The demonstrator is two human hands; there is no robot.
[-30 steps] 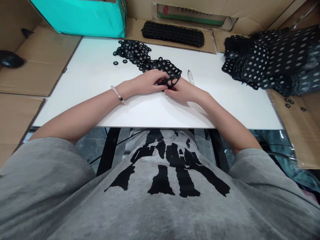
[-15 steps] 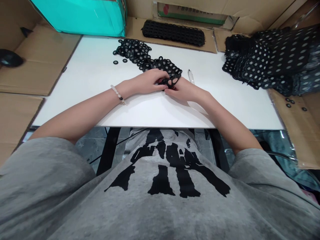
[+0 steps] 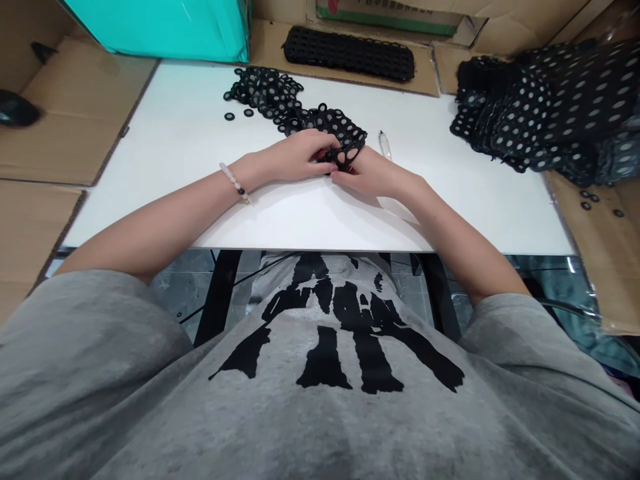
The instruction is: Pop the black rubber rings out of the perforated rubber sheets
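Note:
A black sheet of joined rings [image 3: 334, 124], with holes along its near end, lies between my hands at the middle of the white table. My left hand [image 3: 303, 157] is closed on the sheet's near left edge, fingers curled over it and thumb in front. From the right, my right hand [image 3: 373, 173] grips the same near end; its fingers are partly under the sheet, and skin shows through the holes. The two thumbs almost meet. Just beyond the sheet spreads a heap of loose black rings [image 3: 267, 90] with pale centres, a few lying apart on its left.
A pen-like tool [image 3: 385, 145] lies right of my hands. Stacked dotted black sheets [image 3: 530, 110] fill the right side. A bundle of black netted strips [image 3: 349, 55] lies on cardboard at the back, beside a turquoise box [image 3: 170, 27]. A computer mouse [image 3: 17, 109] sits far left.
The view has tilted slightly, shifting the table's back items upward in the picture. Both hands keep their hold at the sheet's near end, with barely any finger movement.

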